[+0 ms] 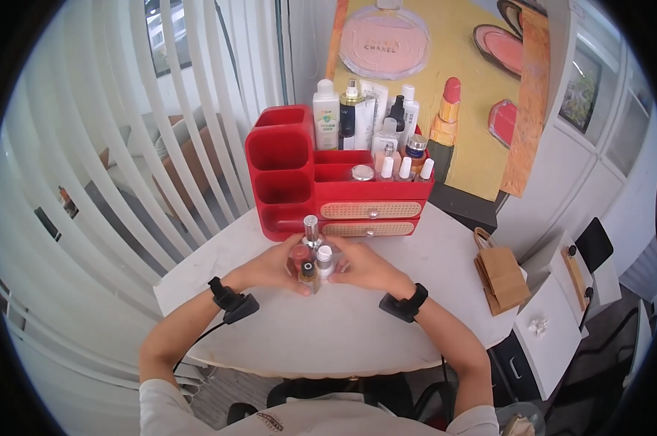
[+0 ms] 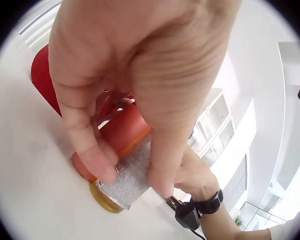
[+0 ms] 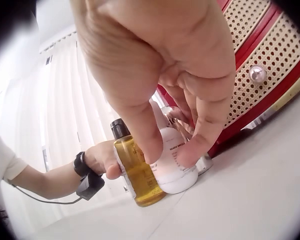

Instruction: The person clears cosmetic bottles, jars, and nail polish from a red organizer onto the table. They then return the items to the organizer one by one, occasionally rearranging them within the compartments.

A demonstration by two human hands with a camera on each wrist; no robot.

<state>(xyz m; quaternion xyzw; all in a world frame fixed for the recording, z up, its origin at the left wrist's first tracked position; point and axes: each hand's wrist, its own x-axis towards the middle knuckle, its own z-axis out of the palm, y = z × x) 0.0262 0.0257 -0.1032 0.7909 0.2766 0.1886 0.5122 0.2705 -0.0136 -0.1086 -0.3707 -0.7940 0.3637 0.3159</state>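
My left hand (image 1: 279,265) curls round the left side of a tight cluster of bottles on the white tabletop. Its fingers and thumb span a red bottle (image 2: 124,126) and an amber bottle (image 3: 137,167) with a black cap and a pale label (image 2: 130,175). From the other side, my right hand (image 1: 368,267) grips a rounded white bottle (image 3: 174,167) between thumb and fingers. Behind these stands a bottle with a tall silver cap (image 1: 311,227), between the two hands in the head view. All the bottles are upright and close together.
Directly behind the hands stands a red organizer (image 1: 281,203) with woven-front drawers (image 1: 372,211) and several cosmetics on top. A brown paper bag (image 1: 501,280) sits at the table's right. Vertical blinds (image 1: 125,145) hang at left; a painted board (image 1: 481,145) stands behind.
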